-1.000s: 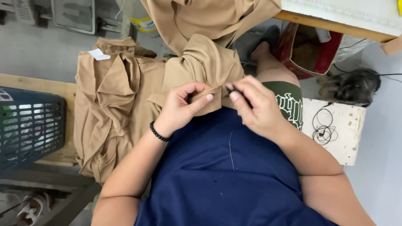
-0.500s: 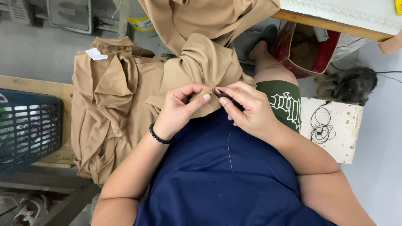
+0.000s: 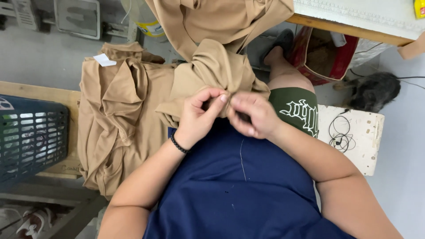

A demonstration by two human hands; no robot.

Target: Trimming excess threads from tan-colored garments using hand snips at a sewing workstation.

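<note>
Tan garment point(image 3: 212, 66) bunched on the lap below the desk edge point(image 3: 345, 28): right hand point(image 3: 252, 115) has closed in against left hand point(image 3: 201, 115), both now pinching one fold, dark tool no longer visible.

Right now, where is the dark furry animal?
In the head view, the dark furry animal lies on the floor at upper right, beside the red bag.

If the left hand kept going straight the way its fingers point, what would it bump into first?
The left hand points right, across the lap. Its fingertips already pinch the tan cloth garment, and just beyond sit the fingers of the right hand, so that hand would likely come first, though depth is hard to judge.
</note>
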